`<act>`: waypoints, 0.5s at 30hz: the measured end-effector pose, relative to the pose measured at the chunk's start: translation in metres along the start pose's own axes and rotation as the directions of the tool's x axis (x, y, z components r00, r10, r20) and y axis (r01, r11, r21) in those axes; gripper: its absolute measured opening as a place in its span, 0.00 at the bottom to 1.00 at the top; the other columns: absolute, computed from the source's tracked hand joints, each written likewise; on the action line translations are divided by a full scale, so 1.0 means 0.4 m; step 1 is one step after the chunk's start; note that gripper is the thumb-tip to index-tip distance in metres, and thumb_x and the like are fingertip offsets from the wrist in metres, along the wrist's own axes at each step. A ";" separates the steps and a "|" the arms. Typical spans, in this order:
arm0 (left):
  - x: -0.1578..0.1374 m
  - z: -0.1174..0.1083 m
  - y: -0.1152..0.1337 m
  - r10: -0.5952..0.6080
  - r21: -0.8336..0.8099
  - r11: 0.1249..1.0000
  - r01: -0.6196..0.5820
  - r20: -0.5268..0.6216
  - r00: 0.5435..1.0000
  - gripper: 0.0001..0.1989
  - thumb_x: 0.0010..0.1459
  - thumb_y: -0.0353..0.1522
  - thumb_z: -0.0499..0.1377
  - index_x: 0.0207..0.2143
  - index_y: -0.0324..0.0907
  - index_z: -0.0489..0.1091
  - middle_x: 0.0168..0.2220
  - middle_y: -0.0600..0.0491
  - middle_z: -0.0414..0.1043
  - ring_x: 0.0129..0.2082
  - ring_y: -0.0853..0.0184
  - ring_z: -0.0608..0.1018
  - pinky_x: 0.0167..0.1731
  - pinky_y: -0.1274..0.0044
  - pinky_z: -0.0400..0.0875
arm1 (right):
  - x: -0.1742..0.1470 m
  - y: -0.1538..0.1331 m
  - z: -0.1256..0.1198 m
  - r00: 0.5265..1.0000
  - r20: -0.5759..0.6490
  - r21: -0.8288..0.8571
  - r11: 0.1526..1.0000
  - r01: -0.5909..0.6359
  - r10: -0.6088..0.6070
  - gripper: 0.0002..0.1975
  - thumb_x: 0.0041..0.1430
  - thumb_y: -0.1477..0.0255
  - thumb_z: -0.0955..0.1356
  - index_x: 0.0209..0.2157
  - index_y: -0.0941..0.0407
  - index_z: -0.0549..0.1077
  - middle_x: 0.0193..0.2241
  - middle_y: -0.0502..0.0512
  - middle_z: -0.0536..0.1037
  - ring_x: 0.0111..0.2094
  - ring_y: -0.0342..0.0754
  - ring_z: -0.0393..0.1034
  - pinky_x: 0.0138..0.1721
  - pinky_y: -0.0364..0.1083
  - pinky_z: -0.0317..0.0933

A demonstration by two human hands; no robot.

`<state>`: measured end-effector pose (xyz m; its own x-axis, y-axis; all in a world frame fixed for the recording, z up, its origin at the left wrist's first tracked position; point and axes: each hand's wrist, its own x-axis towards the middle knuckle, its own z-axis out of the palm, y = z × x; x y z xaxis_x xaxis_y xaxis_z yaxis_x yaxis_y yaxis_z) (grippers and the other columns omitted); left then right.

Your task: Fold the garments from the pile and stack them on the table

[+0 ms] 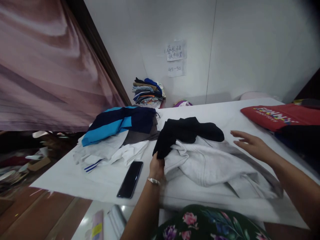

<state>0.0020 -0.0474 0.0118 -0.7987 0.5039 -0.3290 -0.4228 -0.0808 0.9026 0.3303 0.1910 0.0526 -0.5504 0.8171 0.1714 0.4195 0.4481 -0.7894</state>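
In front of me a black garment (185, 128) lies bunched across the upper edge of a crumpled light grey garment (207, 165). Whether the two are joined as one piece I cannot tell. My left hand (157, 168), with a bracelet at the wrist, grips the hanging lower left end of the black cloth; its fingertips are partly hidden in the fabric. Past the black cloth's right end, my right hand (251, 144) is held in the air, fingers stretched out and holding nothing.
To the left lie a blue and navy garment (117, 123), white clothes (132, 151) and a phone (130, 179) on the white table (100, 181). A folded pile (148, 93) stands by the wall. Red clothing (272, 116) lies at right. A pink curtain (50, 66) hangs left.
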 end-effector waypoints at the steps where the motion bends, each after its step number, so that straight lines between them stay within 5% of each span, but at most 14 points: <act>1: -0.009 0.004 0.000 -0.033 -0.040 0.999 0.034 0.037 0.999 0.11 0.57 0.38 0.52 0.30 0.44 0.71 0.31 0.48 0.77 0.34 0.62 0.78 0.36 0.72 0.71 | 0.038 -0.019 0.015 0.997 0.020 -0.105 0.991 0.081 -0.079 0.29 0.52 0.59 0.66 0.56 0.51 0.67 0.57 0.58 0.69 0.56 0.59 0.65 0.54 0.56 0.62; 4: -0.031 0.011 0.007 -0.107 -0.154 0.980 0.124 0.112 0.988 0.13 0.60 0.37 0.48 0.33 0.45 0.72 0.33 0.48 0.78 0.37 0.61 0.79 0.38 0.71 0.72 | 0.157 -0.063 0.087 0.965 0.133 -0.374 0.890 0.262 -0.228 0.30 0.54 0.64 0.66 0.60 0.52 0.63 0.63 0.58 0.60 0.63 0.58 0.54 0.60 0.56 0.53; 7: -0.037 0.008 0.011 -0.144 -0.225 0.961 0.160 0.086 0.986 0.12 0.61 0.36 0.50 0.33 0.44 0.72 0.31 0.48 0.78 0.37 0.62 0.79 0.38 0.72 0.73 | 0.246 -0.080 0.172 0.963 0.209 -0.510 0.822 0.254 -0.167 0.35 0.51 0.64 0.69 0.61 0.53 0.62 0.62 0.62 0.62 0.62 0.61 0.53 0.59 0.58 0.52; 11: -0.027 -0.009 0.011 -0.133 -0.320 0.940 0.120 -0.017 0.991 0.09 0.61 0.32 0.52 0.35 0.42 0.72 0.32 0.50 0.78 0.34 0.67 0.80 0.36 0.77 0.73 | 0.300 -0.073 0.228 0.997 0.059 -0.214 0.977 -0.029 0.042 0.22 0.43 0.70 0.71 0.45 0.53 0.76 0.41 0.59 0.79 0.49 0.60 0.69 0.51 0.55 0.60; 15: -0.025 -0.032 0.024 -0.135 -0.359 0.928 0.104 -0.062 0.989 0.08 0.62 0.31 0.53 0.38 0.40 0.71 0.34 0.51 0.78 0.30 0.70 0.79 0.32 0.79 0.73 | 0.317 -0.045 0.129 0.959 -0.249 0.130 0.986 -0.102 0.132 0.17 0.50 0.71 0.63 0.40 0.60 0.76 0.36 0.61 0.79 0.41 0.56 0.72 0.42 0.50 0.65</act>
<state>0.0004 -0.0643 0.0200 -0.7594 0.4557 -0.4643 -0.6288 -0.3311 0.7035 0.2155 0.2680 0.0580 -0.2927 0.9334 0.2075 0.3758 0.3118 -0.8727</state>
